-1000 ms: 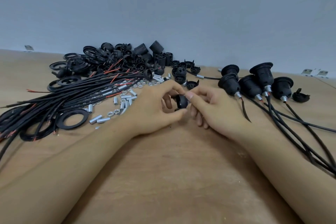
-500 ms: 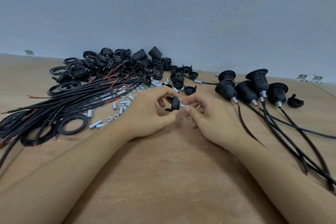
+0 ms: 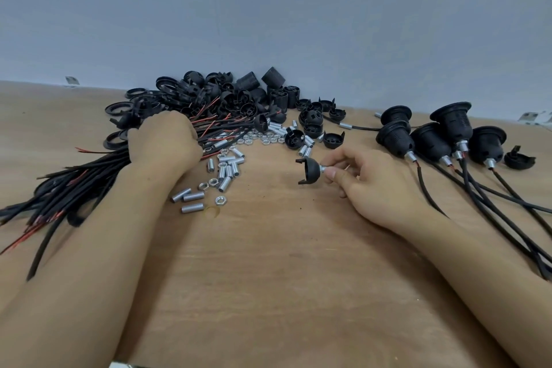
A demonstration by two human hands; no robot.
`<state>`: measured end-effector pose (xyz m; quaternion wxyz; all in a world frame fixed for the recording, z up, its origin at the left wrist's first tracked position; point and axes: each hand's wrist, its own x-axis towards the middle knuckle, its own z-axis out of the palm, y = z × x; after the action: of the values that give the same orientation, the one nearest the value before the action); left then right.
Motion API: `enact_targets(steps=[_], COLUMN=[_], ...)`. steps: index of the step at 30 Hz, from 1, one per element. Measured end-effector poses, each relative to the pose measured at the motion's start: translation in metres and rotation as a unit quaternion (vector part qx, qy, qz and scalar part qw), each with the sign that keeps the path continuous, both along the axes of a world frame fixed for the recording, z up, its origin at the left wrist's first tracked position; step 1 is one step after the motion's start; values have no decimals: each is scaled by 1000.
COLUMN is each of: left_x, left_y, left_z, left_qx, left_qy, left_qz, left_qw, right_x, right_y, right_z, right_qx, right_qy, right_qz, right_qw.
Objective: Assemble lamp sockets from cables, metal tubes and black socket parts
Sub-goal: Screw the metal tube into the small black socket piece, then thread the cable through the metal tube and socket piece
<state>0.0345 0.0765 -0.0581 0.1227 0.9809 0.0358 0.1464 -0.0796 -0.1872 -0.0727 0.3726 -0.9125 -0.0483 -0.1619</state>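
Pinching a tube (image 3: pixel 323 169) fitted to a cap (image 3: pixel 309 170) with my right hand (image 3: pixel 367 185), I reach my left hand (image 3: pixel 164 140), fingers hidden, onto the cables (image 3: pixel 89 176). Right of the cap, five sockets (image 3: pixel 442 140) look finished; many parts remain.

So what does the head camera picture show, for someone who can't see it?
The right hand pinches a metal tube fitted to a black socket cap above a wooden table, while the left hand rests on a cable bundle.
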Motion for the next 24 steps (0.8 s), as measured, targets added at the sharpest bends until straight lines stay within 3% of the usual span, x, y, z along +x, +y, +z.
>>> enact_targets(steps=[13, 17, 20, 22, 24], left_x=[8, 7, -3, -11, -12], left_y=[11, 8, -6, -18, -27], left_z=[1, 3, 10, 10, 4], left_qx=[-34, -94, -174, -157, -112], left_qy=[-12, -157, -298, -363, -358], left_qz=[46, 29, -74, -147, -164], left_qw=[998, 983, 936, 907, 912], right_x=[1, 4, 6, 8, 9], right_y=[-5, -8, -11, -14, -18], right_z=[-2, -5, -5, -4, -1], right_qx=[20, 57, 140, 188, 229], right_qy=[8, 11, 17, 10, 7], right_qz=[3, 5, -13, -40, -64], right_qw=[1000, 998, 990, 981, 971])
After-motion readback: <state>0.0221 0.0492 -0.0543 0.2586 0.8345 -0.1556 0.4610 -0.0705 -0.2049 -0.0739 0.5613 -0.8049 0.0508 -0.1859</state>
